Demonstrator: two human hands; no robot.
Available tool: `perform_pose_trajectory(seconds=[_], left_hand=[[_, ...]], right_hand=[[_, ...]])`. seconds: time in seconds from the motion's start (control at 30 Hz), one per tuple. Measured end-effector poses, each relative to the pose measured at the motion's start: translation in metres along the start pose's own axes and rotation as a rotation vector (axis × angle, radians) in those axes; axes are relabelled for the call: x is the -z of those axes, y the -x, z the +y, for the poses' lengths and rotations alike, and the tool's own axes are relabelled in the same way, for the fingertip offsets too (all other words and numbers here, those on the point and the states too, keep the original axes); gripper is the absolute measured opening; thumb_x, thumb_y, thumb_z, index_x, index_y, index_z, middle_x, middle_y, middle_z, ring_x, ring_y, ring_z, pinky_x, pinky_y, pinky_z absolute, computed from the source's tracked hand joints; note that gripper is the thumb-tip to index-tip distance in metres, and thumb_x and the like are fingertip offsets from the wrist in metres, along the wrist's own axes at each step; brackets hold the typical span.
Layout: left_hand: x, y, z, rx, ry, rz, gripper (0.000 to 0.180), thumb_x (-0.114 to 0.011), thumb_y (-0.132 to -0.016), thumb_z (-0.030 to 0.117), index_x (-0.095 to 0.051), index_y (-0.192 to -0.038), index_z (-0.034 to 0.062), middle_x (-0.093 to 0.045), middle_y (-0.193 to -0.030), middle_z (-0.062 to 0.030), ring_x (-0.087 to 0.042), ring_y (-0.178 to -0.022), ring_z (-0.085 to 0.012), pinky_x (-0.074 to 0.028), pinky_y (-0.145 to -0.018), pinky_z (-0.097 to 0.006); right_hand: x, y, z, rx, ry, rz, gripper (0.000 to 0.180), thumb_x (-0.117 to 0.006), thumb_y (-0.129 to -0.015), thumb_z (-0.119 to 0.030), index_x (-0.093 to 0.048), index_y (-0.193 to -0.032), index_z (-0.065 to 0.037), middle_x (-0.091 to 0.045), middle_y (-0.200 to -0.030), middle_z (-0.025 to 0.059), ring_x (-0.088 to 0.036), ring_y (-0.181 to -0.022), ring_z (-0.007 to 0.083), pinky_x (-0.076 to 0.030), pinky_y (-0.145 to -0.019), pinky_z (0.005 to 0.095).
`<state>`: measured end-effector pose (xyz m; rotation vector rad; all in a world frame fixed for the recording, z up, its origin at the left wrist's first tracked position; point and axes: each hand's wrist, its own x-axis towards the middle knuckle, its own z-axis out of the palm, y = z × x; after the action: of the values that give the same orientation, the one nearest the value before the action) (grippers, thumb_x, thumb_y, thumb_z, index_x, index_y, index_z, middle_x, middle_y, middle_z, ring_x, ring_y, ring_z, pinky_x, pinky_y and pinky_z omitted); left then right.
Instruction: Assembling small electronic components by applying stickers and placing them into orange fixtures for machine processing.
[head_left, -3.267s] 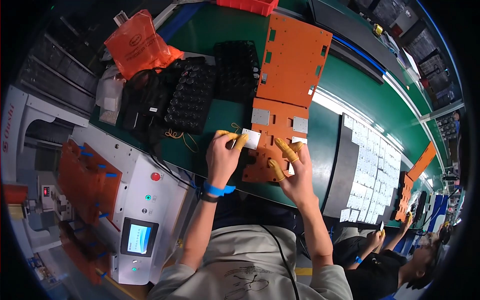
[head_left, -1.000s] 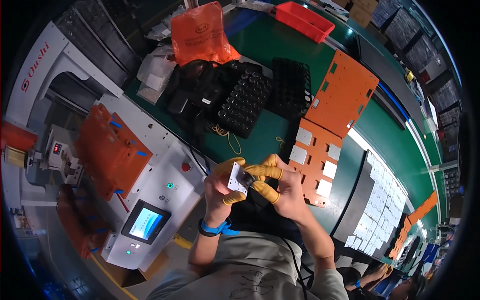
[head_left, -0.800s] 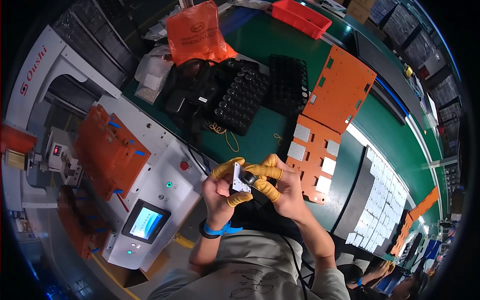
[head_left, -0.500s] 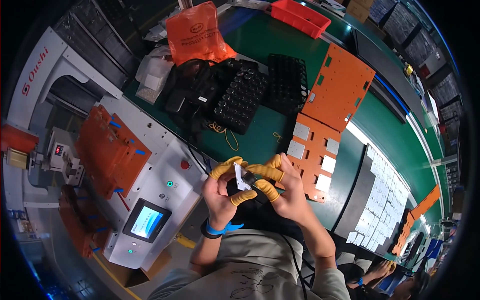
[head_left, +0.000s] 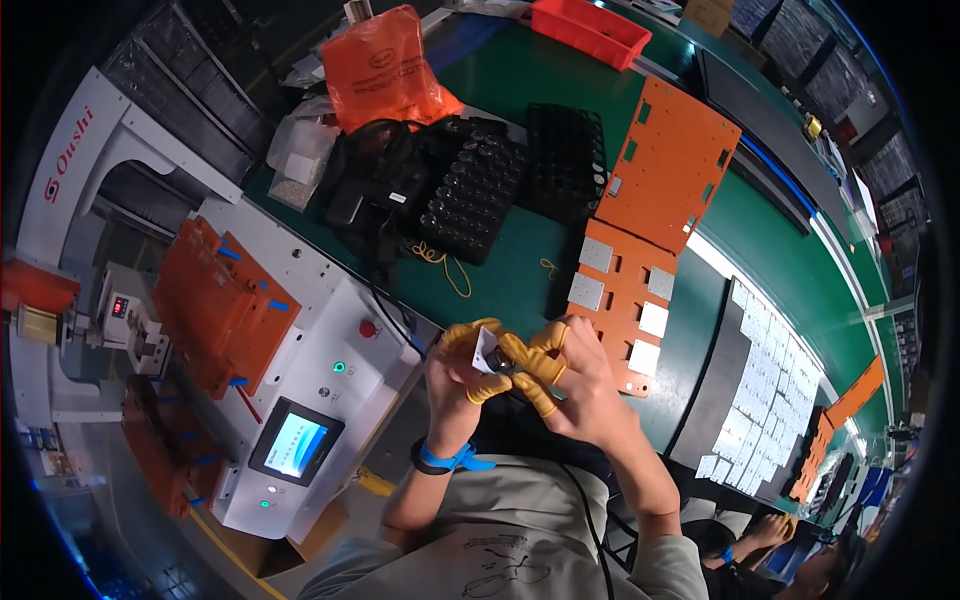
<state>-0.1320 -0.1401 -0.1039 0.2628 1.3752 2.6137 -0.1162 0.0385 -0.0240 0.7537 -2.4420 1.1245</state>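
Observation:
Both of my hands wear yellow finger cots and meet in front of my torso. In my left hand (head_left: 454, 376) a small white square plate (head_left: 483, 350) is gripped by its edges, tilted up on its side. My right hand (head_left: 583, 384) has its thumb and fingers closed on a small black round part (head_left: 498, 361) against the plate's right face. Fingers cover some of that part, so whether it is fixed to the plate I cannot tell. Just beyond my right hand lies an orange fixture board (head_left: 610, 310) carrying several grey and white square plates (head_left: 653, 320).
Black trays (head_left: 475, 195) with round parts lie ahead on the green table, beside an orange bag (head_left: 385, 70). To the right, a sheet of white boards (head_left: 765, 400) rests on a dark mat. A white machine with a touchscreen (head_left: 296, 445) stands left. Another person's hand (head_left: 775, 530) shows lower right.
The plate has turned slightly in my left hand. My right fingers have shifted and now close around the black part, which shows more clearly. The whole view has moved a little.

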Motion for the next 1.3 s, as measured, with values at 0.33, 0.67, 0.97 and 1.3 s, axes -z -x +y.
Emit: perform_pose_trajectory(seconds=[0.33, 0.67, 0.97, 1.3], left_hand=[[-0.030, -0.015, -0.024, 0.236, -0.086, -0.169, 0.074, -0.071, -0.093, 0.041, -0.041, -0.148, 0.0027, -0.054, -0.139, -0.0079, -0.056, -0.121, -0.0168, -0.049, -0.101, -0.032], [-0.035, -0.016, -0.031, -0.171, -0.939, -0.160, 0.036, -0.085, -0.074, 0.009, -0.075, -0.109, 0.0059, -0.064, -0.096, -0.0038, -0.047, -0.057, -0.0095, -0.038, -0.050, -0.025], [-0.033, -0.055, -0.037, 0.044, -1.071, -0.074, 0.024, -0.083, -0.079, 0.016, -0.072, -0.089, -0.0030, -0.062, -0.077, -0.0073, -0.057, -0.061, -0.0179, -0.043, -0.056, -0.029], [-0.027, -0.084, -0.074, 0.333, -1.046, -0.303, 0.037, -0.081, -0.081, 0.031, -0.075, -0.090, -0.0034, -0.068, -0.068, -0.0157, -0.065, -0.059, -0.0216, -0.048, -0.057, -0.033]], right_hand=[[-0.011, 0.046, 0.042, -0.082, 0.429, 0.281, 0.054, -0.078, -0.062, -0.010, -0.072, -0.115, -0.012, -0.054, -0.095, 0.0104, -0.050, -0.094, 0.0338, -0.041, -0.089, 0.0515], [0.013, 0.069, 0.055, -0.142, 0.334, -0.016, 0.041, -0.079, -0.071, -0.011, -0.072, -0.111, -0.002, -0.052, -0.094, 0.0114, -0.052, -0.092, 0.0340, -0.047, -0.092, 0.0465], [0.040, 0.074, 0.060, -0.339, 0.378, 0.199, 0.029, -0.077, -0.075, -0.003, -0.071, -0.103, 0.000, -0.055, -0.085, 0.0131, -0.056, -0.085, 0.0350, -0.049, -0.096, 0.0485], [0.045, 0.109, 0.073, -0.354, 0.385, 0.270, 0.034, -0.076, -0.072, 0.002, -0.070, -0.105, -0.002, -0.057, -0.085, 0.0127, -0.056, -0.083, 0.0343, -0.050, -0.089, 0.0469]])
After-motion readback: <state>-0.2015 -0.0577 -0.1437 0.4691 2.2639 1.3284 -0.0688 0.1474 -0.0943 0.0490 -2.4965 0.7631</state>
